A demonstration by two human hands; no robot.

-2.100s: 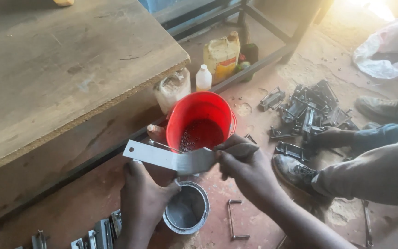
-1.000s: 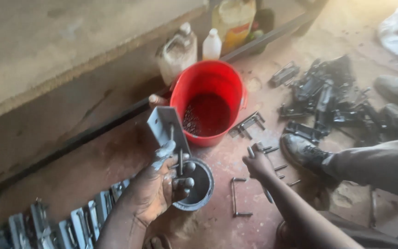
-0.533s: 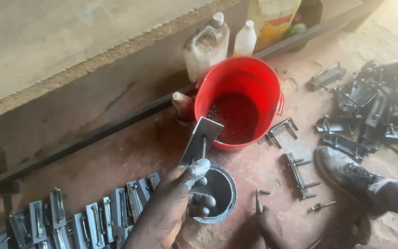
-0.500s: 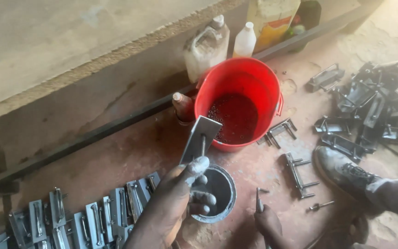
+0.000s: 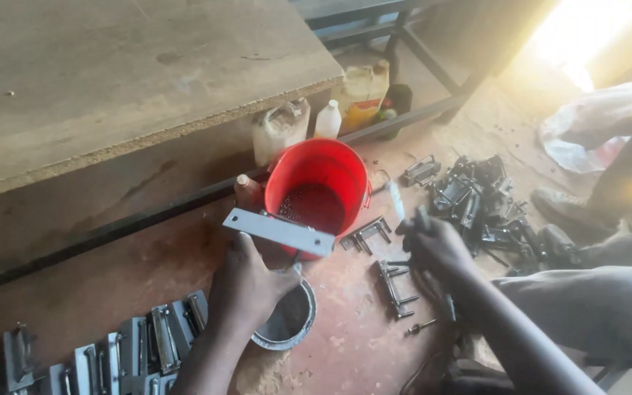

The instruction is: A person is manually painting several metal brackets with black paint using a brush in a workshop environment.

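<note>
My left hand (image 5: 246,285) grips a flat grey metal plate (image 5: 279,231) and holds it level above a small round metal tin (image 5: 290,322) on the reddish floor. Just behind the plate stands a red plastic bucket (image 5: 319,192) with dark liquid inside. My right hand (image 5: 437,245) is closed around a thin dark metal part, raised over several loose bent metal pieces (image 5: 393,285) lying to the right of the tin.
A wooden workbench (image 5: 111,80) overhangs at the upper left, with plastic bottles and jugs (image 5: 328,117) beneath it. A row of grey metal fittings (image 5: 96,355) lies at the lower left. A pile of dark metal parts (image 5: 477,201) sits to the right, near another person's shoe (image 5: 561,201).
My left hand has turned the plate from upright to level. My right hand has come up from the floor holding a thin metal part. The view has shifted right.
</note>
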